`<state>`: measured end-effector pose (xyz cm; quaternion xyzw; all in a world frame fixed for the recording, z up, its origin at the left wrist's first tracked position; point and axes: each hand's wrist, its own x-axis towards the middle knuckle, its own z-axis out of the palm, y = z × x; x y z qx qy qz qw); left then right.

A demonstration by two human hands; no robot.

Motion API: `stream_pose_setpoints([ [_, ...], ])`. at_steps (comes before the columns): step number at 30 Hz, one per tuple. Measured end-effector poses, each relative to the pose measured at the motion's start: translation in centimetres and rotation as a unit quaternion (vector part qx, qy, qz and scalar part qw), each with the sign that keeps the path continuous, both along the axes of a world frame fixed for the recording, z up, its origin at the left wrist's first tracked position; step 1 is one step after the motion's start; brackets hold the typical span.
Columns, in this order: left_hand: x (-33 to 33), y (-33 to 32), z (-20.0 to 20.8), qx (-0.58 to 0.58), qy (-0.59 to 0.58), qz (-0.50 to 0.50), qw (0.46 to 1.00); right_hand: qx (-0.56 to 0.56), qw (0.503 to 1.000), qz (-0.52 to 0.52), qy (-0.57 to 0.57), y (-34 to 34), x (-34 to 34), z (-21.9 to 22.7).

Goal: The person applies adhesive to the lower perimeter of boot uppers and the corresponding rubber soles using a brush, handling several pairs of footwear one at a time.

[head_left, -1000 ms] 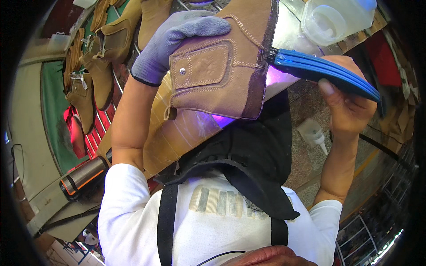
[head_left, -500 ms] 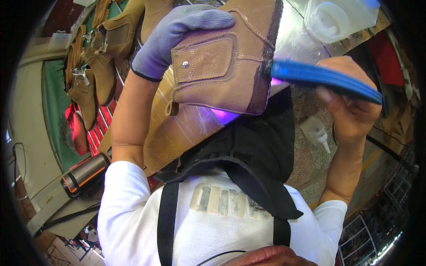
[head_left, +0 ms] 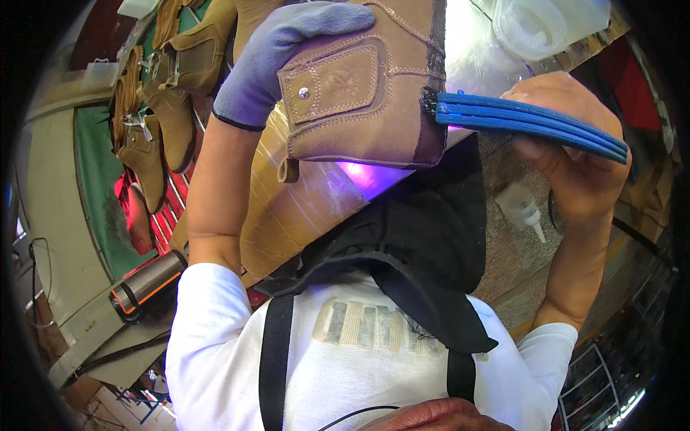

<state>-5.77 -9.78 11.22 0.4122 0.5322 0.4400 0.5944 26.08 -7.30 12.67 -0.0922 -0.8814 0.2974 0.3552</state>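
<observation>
- Workshop bg: film-covered tabletop point(head_left: 305, 215), purple light on it nr the boot.
- Tan boot point(head_left: 402, 115) held up over tabletop, sole edge facing R, stitched pocket point(head_left: 338, 82) w/ snap on the shaft.
- Progress (judging): dark band point(head_left: 430, 136) already runs along btm edge on the visible side, so prob. partway or further; far side hidden, can't tell what's left.
- Hands apart: L hand point(head_left: 277, 54), grey glove, grips boot's shaft; R hand point(head_left: 575, 108), bare, closed on blue brush point(head_left: 525, 122), bristles touching the band.
- Containers: translucent tub point(head_left: 528, 29) upper R, contents unclear; squeeze bottle point(head_left: 519, 207) w/ nozzle, below R hand's wrist, fill unclear; metal flask point(head_left: 147, 287) lower L, can't see inside.
- Farther out: more boots point(head_left: 198, 61), upper L, on/nr metal bars.
</observation>
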Motion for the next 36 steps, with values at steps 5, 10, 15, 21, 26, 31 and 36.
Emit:
stream_pose_setpoints([
  [5,-0.1,-0.1,0.0,0.007,-0.078,-0.022,0.997,0.028,0.999,0.030,-0.024,-0.2,0.8,1.2],
  [10,-0.4,-0.5,-0.3,-0.014,-0.109,0.019,0.994,0.028,0.996,0.009,-0.088,-1.6,0.8,2.5],
  [15,0.6,-0.7,0.2,-0.042,-0.175,0.067,0.981,0.077,0.986,0.013,-0.149,-2.4,1.1,4.0],
  [21,-0.4,-0.4,-0.3,-0.023,-0.209,0.044,0.977,0.166,0.962,-0.005,-0.217,-3.9,1.1,5.7],
  [26,-0.8,-0.1,-0.4,-0.004,-0.209,0.051,0.977,0.179,0.960,-0.057,-0.209,-5.8,0.3,5.7],
  [31,-1.1,0.3,-0.3,-0.015,-0.240,0.017,0.970,0.225,0.945,-0.107,-0.212,-6.9,0.4,5.3],
  [36,-0.9,0.9,0.0,-0.046,-0.291,-0.019,0.955,0.224,0.939,-0.174,-0.193,-8.3,-0.3,5.7],
])
